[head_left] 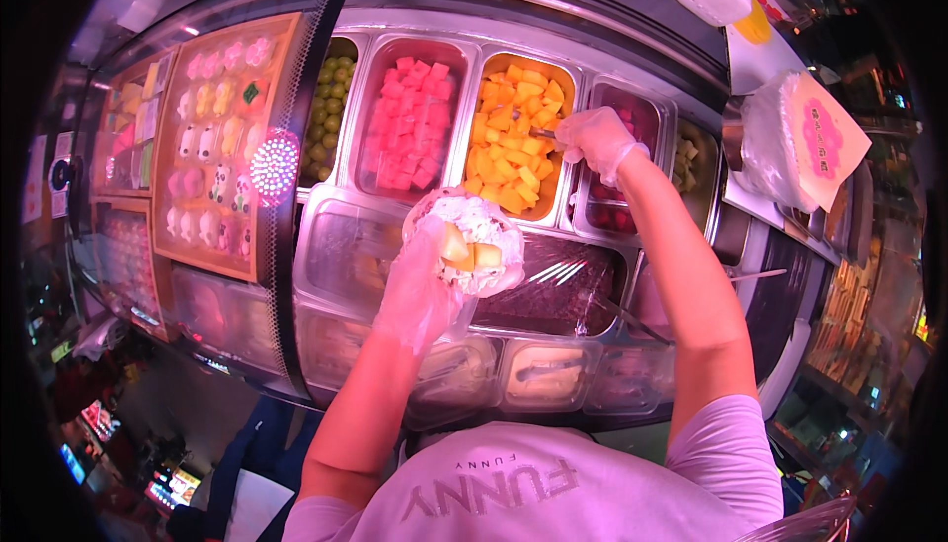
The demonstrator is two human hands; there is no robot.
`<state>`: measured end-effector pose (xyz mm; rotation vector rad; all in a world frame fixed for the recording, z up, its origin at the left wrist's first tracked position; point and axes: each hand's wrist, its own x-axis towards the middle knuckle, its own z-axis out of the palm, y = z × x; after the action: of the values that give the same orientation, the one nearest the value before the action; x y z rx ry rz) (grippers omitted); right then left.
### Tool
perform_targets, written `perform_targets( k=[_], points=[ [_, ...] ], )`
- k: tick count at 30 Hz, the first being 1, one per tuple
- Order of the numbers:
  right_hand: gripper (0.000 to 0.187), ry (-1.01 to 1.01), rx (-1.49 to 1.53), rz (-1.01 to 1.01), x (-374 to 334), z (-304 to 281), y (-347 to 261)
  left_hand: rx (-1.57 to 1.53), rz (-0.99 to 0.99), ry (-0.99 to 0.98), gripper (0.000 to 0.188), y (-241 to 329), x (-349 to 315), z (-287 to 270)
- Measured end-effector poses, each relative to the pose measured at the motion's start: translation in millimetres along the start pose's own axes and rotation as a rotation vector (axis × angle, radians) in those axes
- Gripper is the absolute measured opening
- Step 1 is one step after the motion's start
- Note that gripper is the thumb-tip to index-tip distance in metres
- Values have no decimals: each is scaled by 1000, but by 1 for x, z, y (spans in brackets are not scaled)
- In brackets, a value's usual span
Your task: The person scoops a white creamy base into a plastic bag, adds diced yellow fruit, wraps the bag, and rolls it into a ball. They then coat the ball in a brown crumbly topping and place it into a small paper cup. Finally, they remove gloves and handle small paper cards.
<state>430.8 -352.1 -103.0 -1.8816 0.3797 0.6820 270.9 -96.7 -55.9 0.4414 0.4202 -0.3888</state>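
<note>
**Mango pieces over the fruit counter**

Our gloved left hand is closed around a cup of shaved ice with mango cubes, above the covered trays. Our gloved right hand grips a metal utensil over the mango tray, beside the watermelon tray.

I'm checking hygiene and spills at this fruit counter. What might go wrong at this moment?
The left hand holds the filled wrap over covered trays; loose fruit chunks may tumble off. The right hand works a utensil in the mango tray, so pieces could drop into the neighbouring watermelon tray.
</note>
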Motion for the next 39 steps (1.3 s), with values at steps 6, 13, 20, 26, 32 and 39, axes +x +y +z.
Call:
perform_targets(
  k=[6,13,20,26,32,39],
  points=[
    [9,120,136,-15,-43,0,-14,82,-28,64,46,-6,17,5],
    [17,80,233,-142,-133,-2,-41,11,-120,74,72,-8,57,15],
    [33,629,-513,-1011,-157,54,16,-48,-96,-102,72,-24,69,32],
    [66,625,-683,-1010,-166,55,31,-78,-93,-70,73,-19,60,49],
    [71,523,-515,-1124,-156,46,46,-144,-116,-62,66,-17,56,51],
    [66,552,-475,-1142,-158,55,40,-128,-120,-72,56,-11,45,41]
  ],
)
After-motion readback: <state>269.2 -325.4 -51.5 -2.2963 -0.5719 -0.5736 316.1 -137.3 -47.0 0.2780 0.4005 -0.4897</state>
